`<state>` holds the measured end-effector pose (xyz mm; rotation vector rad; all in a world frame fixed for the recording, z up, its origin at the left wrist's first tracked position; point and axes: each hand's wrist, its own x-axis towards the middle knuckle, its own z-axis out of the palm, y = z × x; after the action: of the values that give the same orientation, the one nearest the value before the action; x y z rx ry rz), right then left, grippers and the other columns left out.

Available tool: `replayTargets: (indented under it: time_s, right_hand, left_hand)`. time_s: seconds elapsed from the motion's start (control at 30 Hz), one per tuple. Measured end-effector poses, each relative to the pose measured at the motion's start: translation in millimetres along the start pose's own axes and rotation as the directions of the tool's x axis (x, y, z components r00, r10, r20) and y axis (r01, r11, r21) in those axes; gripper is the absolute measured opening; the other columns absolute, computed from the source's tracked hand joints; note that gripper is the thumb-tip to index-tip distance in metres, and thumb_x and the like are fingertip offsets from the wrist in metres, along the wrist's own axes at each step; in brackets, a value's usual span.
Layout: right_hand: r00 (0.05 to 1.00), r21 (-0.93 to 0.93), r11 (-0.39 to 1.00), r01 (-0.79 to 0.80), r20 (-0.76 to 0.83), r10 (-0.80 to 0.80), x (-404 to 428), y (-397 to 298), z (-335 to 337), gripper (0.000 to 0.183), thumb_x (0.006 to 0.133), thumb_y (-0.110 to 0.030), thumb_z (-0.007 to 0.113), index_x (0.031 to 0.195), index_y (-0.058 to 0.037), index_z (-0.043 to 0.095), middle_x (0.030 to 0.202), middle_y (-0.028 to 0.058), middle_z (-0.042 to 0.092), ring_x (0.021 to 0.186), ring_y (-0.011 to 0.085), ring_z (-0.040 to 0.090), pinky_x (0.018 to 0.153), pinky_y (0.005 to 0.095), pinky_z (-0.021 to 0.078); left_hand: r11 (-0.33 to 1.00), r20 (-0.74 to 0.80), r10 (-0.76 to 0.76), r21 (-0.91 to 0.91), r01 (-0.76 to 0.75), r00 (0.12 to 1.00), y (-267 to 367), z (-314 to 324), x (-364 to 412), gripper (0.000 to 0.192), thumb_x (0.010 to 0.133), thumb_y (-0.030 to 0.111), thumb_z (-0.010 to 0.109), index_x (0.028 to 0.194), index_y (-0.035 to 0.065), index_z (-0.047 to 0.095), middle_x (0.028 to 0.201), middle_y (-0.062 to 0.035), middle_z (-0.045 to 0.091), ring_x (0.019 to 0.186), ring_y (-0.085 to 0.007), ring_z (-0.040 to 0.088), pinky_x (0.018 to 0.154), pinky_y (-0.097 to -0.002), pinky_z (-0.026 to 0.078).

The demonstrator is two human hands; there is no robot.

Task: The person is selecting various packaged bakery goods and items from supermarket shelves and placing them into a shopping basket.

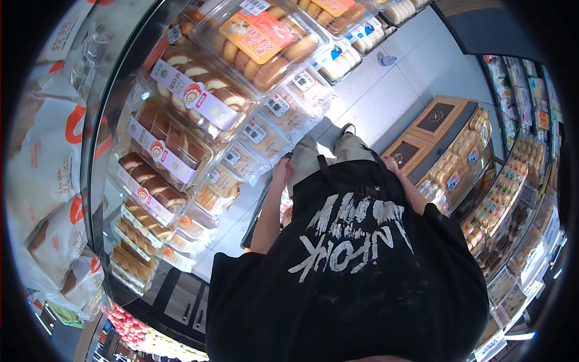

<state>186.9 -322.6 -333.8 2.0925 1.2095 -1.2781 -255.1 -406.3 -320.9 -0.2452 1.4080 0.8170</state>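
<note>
My left hand (283,170) hangs beside my left thigh, its fingers curled near a small dark thing; whether it grips this is unclear. Below that forearm shows part of a dark-edged container (260,212) with goods in it, mostly hidden. On the other side, my right hand (390,164) is low by my hip, next to a black strap, its fingers partly hidden. Closest to the left hand are bagged baked goods (267,131) on the display. Clear plastic boxes of cake rolls (196,92) and a box of finger-shaped pastries (267,43) are stacked farther left.
A glass panel (102,113) edges the left display, with large wrapped breads (45,145) beyond it. To the right stands a wood-fronted counter (409,140) with boxed pastries (445,169). A clear bottle-like object (387,60) lies on the grey tiled floor (362,99).
</note>
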Motion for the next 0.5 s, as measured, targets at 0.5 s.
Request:
replayTargets:
  time_s: [0.5]
  right_hand:
    - [0.952, 0.187, 0.938, 0.293, -0.147, -0.269, 56.1, 86.5, -10.4, 0.029, 0.076, -0.025, 0.05, 0.094, -0.0042, 0.06, 0.092, 0.0175, 0.061, 0.091, 0.033, 0.058, 0.082, 0.0359, 0.0449]
  left_hand:
    - [0.863, -0.115, 0.149, 0.5, -0.072, 0.982, -23.8, 97.0, 1.8, 0.021, 0.08, 0.021, 0.052, 0.095, 0.0052, 0.053, 0.077, -0.0039, 0.056, 0.07, -0.0137, 0.056, 0.063, -0.0273, 0.047]
